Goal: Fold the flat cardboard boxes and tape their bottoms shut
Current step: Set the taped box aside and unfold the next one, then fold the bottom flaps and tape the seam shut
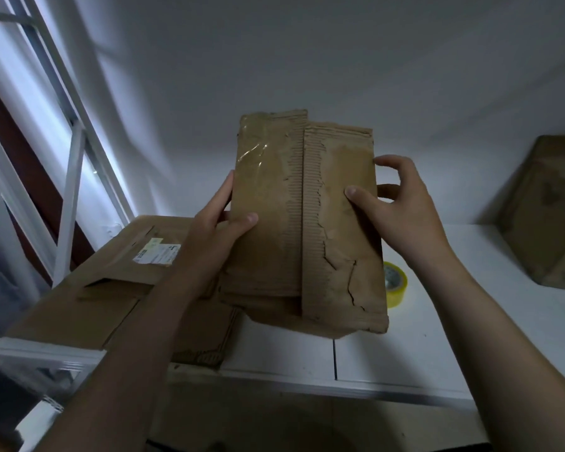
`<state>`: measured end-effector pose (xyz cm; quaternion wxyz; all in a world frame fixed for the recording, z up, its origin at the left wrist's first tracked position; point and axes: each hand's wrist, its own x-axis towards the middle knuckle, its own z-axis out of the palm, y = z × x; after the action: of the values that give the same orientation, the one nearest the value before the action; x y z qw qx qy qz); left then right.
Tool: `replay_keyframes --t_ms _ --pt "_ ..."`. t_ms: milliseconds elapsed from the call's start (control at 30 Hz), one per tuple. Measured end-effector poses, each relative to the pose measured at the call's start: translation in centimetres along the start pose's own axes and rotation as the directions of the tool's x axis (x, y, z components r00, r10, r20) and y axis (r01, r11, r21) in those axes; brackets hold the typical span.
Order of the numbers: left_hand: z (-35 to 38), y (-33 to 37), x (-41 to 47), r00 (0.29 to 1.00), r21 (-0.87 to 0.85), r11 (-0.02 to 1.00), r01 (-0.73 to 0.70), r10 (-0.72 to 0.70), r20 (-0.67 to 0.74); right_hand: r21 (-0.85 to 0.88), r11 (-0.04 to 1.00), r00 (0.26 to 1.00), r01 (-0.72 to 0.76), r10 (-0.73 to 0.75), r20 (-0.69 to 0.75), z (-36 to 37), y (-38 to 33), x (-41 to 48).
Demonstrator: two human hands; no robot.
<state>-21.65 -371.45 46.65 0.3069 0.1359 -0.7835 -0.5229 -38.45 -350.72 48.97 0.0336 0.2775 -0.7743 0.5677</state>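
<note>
I hold a worn brown cardboard box up above the white table, its two closed flaps facing me with a torn, corrugated seam down the middle. My left hand grips its left edge, thumb on the left flap, which carries old clear tape. My right hand grips the right edge, thumb pressed on the right flap. A roll of yellow tape lies on the table just behind the box's lower right corner, partly hidden.
A stack of flat cardboard boxes with a white label lies on the table's left part. An assembled brown box stands at the far right against the white wall. A white metal frame rises at the left.
</note>
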Motion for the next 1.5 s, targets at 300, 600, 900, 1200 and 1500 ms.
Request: replay_keyframes --t_ms 300,600,900,1200,1500 --pt "-1.3 2.7 2.5 0.920 0.199 0.922 0.333 -0.363 0.145 -0.045 0.984 0.963 -0.171 0.176 0.205 2.8 2.7 0.6" --pt "-1.1 1.5 2.0 0.919 0.386 0.860 0.333 -0.387 0.071 0.050 0.964 0.882 -0.260 0.216 0.420 8.3 5.8 -2.0" --pt "-1.0 -2.0 0.1 0.873 0.233 0.844 0.483 -0.486 -0.048 -0.246 0.967 0.831 -0.058 0.183 0.525 8.1 4.4 -2.5" --pt "4.7 -3.2 -3.2 0.816 -0.005 0.816 0.578 -0.578 0.011 -0.360 0.926 0.905 0.113 0.054 0.421 2.6 4.8 -1.6" --pt "3.3 -3.3 -0.8 0.911 0.308 0.861 0.405 -0.410 -0.052 -0.671 0.709 0.805 0.218 0.258 0.535 4.2 2.4 -5.1"
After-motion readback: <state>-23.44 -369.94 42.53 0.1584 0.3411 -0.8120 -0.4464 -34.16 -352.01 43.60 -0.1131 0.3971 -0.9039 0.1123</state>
